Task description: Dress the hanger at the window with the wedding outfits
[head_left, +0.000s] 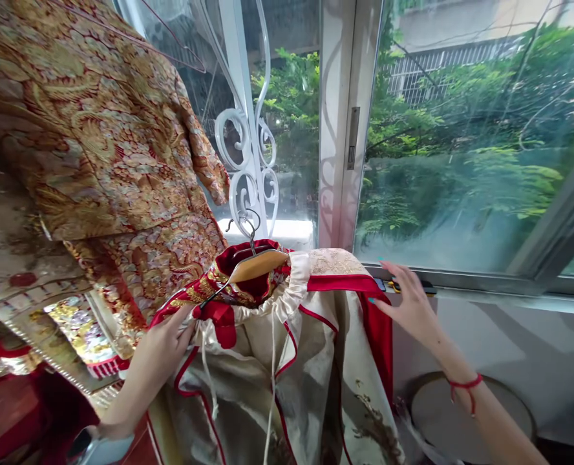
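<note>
A cream skirt (311, 361) with red piping and a gathered drawstring waist hangs in front of me. It overlaps a red and gold embroidered jacket (194, 290) on a wooden hanger (259, 265) with a metal hook. At the left side of the waistband, my left hand (170, 332) is closed, pinching the skirt's edge beside the hanger's dark wire. My right hand (408, 303) has its fingers spread next to the jacket's red-edged sleeve (379, 336). No grip shows there; whether a fingertip touches the red cloth I cannot tell.
A large gold and red patterned garment (107, 129) hangs at the left, close to the hanger. White scrolled ironwork (248, 148) stands behind, before sliding windows (461, 161). A black and yellow tool (425, 287) lies on the sill. A round stool (461, 413) sits low at right.
</note>
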The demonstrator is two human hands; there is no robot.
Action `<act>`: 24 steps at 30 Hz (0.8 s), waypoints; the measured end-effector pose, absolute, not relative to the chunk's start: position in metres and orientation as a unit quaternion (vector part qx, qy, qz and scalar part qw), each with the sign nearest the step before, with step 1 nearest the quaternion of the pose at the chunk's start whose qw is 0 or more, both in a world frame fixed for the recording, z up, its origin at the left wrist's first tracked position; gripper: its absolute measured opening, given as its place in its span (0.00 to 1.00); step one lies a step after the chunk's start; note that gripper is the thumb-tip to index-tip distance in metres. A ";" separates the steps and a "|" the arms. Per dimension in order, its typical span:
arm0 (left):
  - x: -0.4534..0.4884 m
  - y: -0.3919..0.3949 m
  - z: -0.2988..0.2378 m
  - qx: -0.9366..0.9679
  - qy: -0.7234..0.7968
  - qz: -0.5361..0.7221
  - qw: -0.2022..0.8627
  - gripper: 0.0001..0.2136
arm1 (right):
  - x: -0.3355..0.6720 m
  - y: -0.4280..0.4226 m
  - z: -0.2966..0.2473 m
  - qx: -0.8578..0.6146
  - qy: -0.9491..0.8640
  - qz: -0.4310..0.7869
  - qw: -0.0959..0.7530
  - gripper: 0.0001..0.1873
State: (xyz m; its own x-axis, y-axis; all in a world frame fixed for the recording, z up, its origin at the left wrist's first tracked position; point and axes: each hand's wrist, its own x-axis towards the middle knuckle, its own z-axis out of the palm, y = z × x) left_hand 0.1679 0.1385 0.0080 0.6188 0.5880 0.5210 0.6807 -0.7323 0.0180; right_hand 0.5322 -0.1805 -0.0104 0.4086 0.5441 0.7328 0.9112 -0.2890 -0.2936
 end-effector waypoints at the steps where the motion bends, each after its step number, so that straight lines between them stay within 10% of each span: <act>1: 0.168 0.137 0.008 -0.895 -0.355 -0.256 0.090 0.20 | 0.537 -0.174 -0.007 -0.771 -0.503 -0.222 0.323 0.30; 9: 0.163 0.120 0.014 -0.885 -0.386 -0.254 0.064 0.20 | 0.502 -0.147 -0.014 -0.869 -0.473 -0.056 0.135 0.22; 15: 0.150 0.124 0.032 -0.894 -0.342 -0.269 -0.105 0.24 | 0.534 -0.126 0.074 -0.775 -0.551 -0.114 0.289 0.24; 24: 0.152 0.131 0.039 -0.846 -0.344 -0.319 -0.253 0.20 | 0.513 -0.040 0.083 -0.668 -0.725 0.041 0.162 0.27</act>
State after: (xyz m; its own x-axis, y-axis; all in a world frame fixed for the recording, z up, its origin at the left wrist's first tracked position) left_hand 0.1517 0.1309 0.0393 0.5599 0.7433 0.3660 0.4206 -0.6356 0.6474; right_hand 0.5131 -0.0396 0.0830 -0.0552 0.9821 0.1801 0.9552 0.1045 -0.2770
